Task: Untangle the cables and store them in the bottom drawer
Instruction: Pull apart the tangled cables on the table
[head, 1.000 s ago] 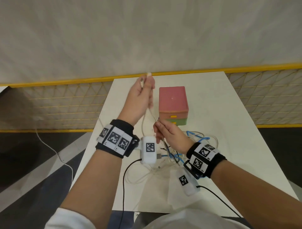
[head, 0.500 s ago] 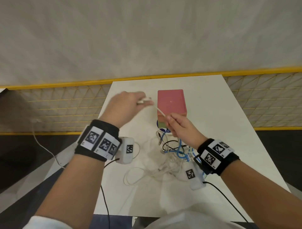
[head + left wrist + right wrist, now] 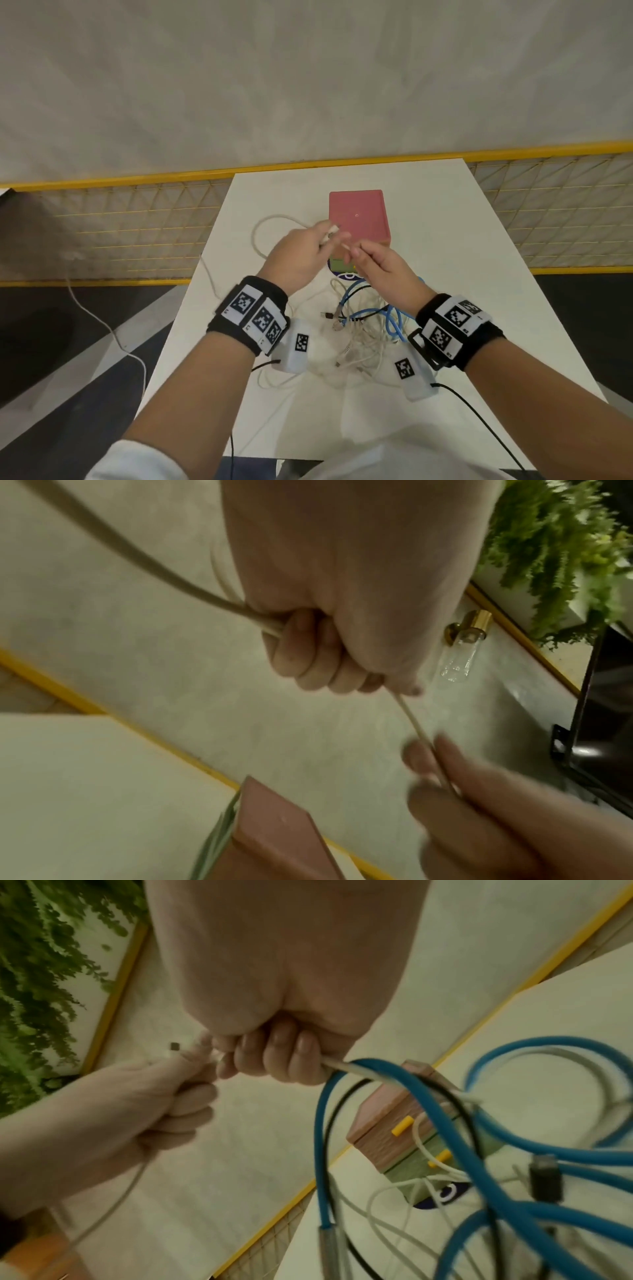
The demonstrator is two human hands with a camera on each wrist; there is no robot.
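Observation:
Both hands are raised over the table in front of the small drawer box (image 3: 358,216), which has a pink top and a green drawer with a yellow knob (image 3: 439,1158). My left hand (image 3: 305,253) grips a white cable (image 3: 143,561) near its plug end, and a loop of that cable (image 3: 263,226) swings out to the left. My right hand (image 3: 380,265) pinches the same white cable (image 3: 346,1066) a short way along. Below the hands lies a tangle of blue (image 3: 390,317), white and black cables (image 3: 330,1123).
The white table (image 3: 479,260) stands against a yellow-edged mesh fence (image 3: 120,219) and a pale wall. A loose white cord (image 3: 99,322) hangs off the table's left side to the floor. Black leads run from my wrist units.
My left hand came down from high over the table and moved right, close to my right hand. The white cable between them now loops out to the left.

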